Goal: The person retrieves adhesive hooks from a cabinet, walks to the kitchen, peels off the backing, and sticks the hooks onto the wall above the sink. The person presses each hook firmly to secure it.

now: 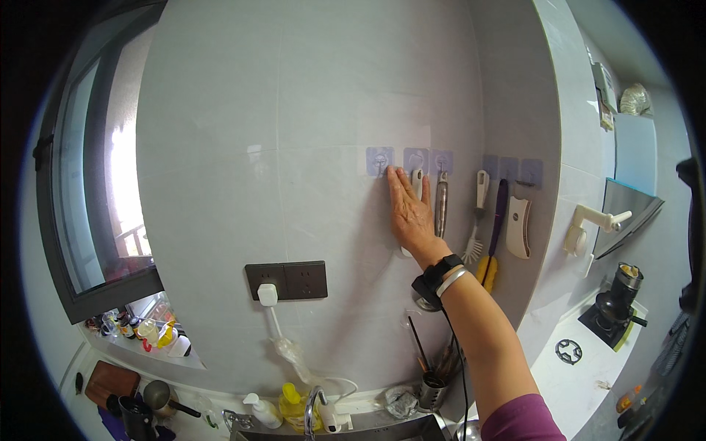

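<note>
My right hand (412,218) reaches up to the tiled wall, palm towards it and fingers extended and apart. Its fingertips are just below a clear adhesive hook (380,161). A white-handled utensil (417,179) hangs from the neighbouring hook (416,159), mostly hidden behind the hand. To its right hangs a metal-handled utensil (442,204) on a third hook (442,162). A black wristband (434,277) and a silver bangle (451,280) circle my right wrist. My left hand is out of view.
On the side wall hang a white brush (474,242), a purple-handled yellow duster (499,220) and a white holder-like tool (518,227). Below are a socket panel (306,280), faucet (313,399), soap bottles (263,410), metal utensil holder (432,390) and sink (397,433). An open window (105,165) stands left.
</note>
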`<state>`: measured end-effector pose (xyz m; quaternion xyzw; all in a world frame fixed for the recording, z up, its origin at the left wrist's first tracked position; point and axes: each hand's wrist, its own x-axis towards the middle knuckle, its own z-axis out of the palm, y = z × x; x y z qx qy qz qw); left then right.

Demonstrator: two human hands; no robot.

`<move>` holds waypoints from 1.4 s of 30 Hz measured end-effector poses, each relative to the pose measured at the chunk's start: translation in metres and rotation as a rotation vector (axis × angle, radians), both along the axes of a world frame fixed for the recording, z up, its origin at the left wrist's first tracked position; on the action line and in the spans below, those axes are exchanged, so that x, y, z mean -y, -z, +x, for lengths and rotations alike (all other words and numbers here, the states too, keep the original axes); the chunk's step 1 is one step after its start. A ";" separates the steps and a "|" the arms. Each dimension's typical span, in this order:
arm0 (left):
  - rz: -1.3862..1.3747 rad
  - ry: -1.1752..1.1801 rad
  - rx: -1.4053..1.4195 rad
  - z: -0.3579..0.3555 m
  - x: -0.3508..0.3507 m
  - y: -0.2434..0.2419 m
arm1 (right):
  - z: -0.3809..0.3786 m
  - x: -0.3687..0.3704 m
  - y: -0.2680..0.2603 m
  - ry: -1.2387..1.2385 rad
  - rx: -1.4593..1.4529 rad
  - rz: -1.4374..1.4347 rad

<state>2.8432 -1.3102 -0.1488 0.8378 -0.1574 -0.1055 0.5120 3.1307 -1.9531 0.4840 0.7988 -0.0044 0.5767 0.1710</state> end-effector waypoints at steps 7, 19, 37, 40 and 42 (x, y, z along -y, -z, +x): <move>-0.010 -0.013 -0.003 0.000 0.000 0.002 | 0.007 -0.008 -0.022 0.023 0.061 -0.016; -0.012 0.003 -0.027 0.002 0.003 -0.002 | 0.017 -0.038 -0.043 -0.059 0.055 -0.008; -0.004 -0.006 -0.048 0.004 -0.005 -0.004 | 0.020 -0.044 -0.034 0.086 0.083 -0.101; -0.011 -0.013 -0.049 0.003 -0.002 -0.003 | 0.020 -0.041 -0.021 0.097 0.077 -0.124; -0.013 -0.018 -0.049 0.003 -0.002 -0.003 | 0.019 -0.039 -0.014 0.097 0.051 -0.126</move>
